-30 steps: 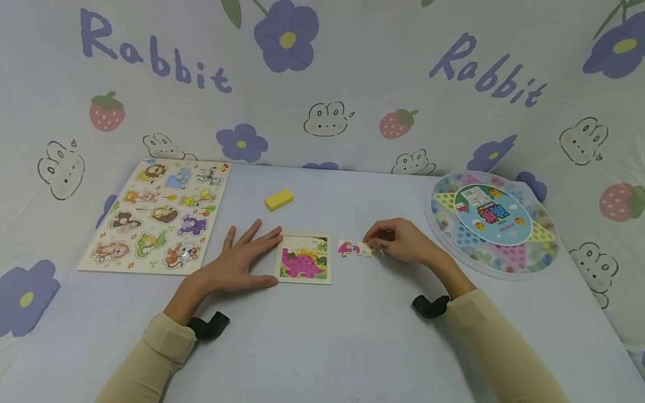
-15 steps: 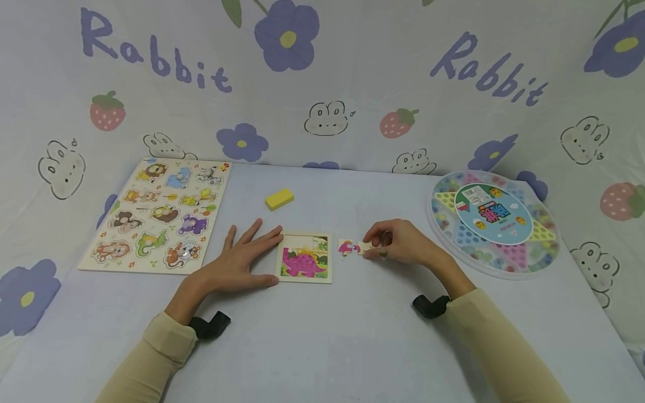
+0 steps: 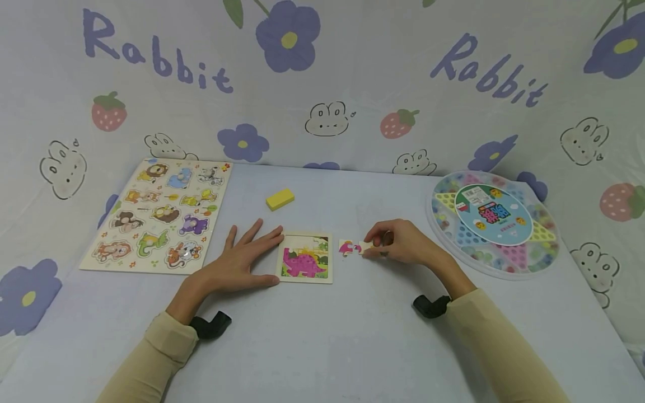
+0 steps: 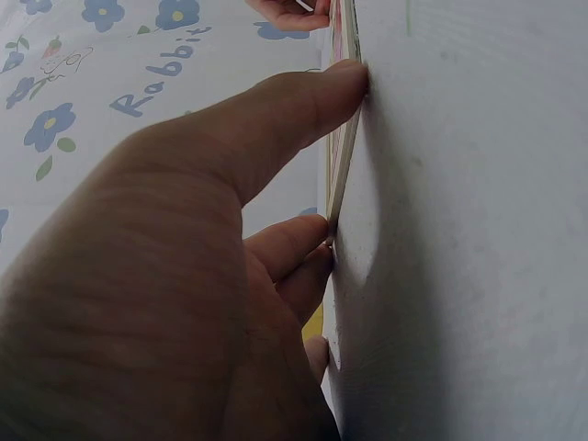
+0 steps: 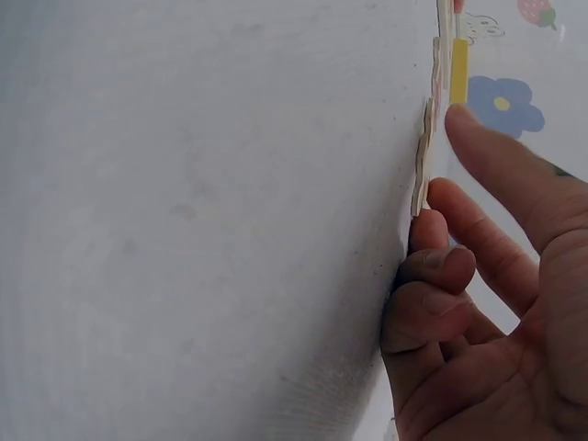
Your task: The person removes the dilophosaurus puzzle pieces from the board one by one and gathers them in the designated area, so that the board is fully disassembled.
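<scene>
My left hand [image 3: 237, 260] lies spread on the table with its fingers straight. Its index fingertip and thumb tip touch the left edge of a small square jigsaw tray [image 3: 330, 268], which shows a pink dinosaur and a bare strip along its top. Two jigsaw pieces lie right of the tray: a pink and white piece [image 3: 345, 248] and a puzzle piece [image 3: 361, 246] partly covered by my right hand [image 3: 398, 242]. The right thumb and index finger are at opposite edges of that covered piece, the other fingers curled. In the right wrist view, the covered piece [image 5: 424, 156] shows edge-on.
A yellow block [image 3: 280, 199] lies behind the tray. At the left is a large animal puzzle board [image 3: 209, 254], partly behind the left wrist. A round clear-rimmed game board [image 3: 494, 215] lies right of the right hand. A patterned cloth [image 3: 327, 67] rises behind the table.
The right thumb has moved toward the near edge of the right-hand puzzle piece, and the fingers cover more of it. My left hand and the tray have stayed in place.
</scene>
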The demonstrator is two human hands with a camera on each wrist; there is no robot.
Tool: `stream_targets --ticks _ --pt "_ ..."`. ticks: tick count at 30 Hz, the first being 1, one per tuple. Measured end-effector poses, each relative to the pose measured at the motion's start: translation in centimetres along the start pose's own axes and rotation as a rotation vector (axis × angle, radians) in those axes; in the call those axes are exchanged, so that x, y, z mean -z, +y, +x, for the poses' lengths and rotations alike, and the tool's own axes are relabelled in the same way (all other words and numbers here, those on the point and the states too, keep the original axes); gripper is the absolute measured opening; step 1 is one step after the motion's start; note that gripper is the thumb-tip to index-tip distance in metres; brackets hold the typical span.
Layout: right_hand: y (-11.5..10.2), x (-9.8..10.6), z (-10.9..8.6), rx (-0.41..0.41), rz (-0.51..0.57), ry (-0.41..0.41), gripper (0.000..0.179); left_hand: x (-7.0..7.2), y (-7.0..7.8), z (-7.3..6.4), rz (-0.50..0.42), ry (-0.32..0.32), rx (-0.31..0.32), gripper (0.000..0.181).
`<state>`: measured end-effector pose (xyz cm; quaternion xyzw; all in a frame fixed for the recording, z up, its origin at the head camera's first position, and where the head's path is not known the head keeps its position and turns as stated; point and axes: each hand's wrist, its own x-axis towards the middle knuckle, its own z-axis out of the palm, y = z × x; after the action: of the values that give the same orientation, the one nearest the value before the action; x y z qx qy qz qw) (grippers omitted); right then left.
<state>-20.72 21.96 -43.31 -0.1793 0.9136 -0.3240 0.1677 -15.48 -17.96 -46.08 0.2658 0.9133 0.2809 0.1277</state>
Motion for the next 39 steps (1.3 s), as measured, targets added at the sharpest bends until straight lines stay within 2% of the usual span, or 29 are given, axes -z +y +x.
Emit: stream_targets --ticks 7,13,18,23,32,39 --pt "-0.1 0.1 0.2 0.036 0.038 0.022 0.015 0.2 0.2 0.0 -0.002 -0.004 0.008 0.091" --pt "-1.3 -0.2 0.8 0.125 0.086 0.041 0.01 0.3 0.2 -0.1 -0.009 -0.01 0.007 0.092" --pt "-3.0 -1.0 1.8 0.183 0.125 -0.003 0.013 0.2 0.2 -0.1 -0.012 -0.012 0.004 0.092" --pt "-4.4 -2.0 2.7 0.201 0.121 -0.063 0.017 0.2 0.2 0.0 -0.013 -0.013 0.002 0.092" --pt "-6.3 -3.6 4.0 0.215 0.037 -0.164 0.02 0.3 0.3 0.0 -0.009 -0.015 0.001 0.092" --pt "-7.2 -4.0 4.5 0.195 -0.019 -0.206 0.02 0.3 0.2 0.0 -0.007 -0.011 -0.003 0.092"
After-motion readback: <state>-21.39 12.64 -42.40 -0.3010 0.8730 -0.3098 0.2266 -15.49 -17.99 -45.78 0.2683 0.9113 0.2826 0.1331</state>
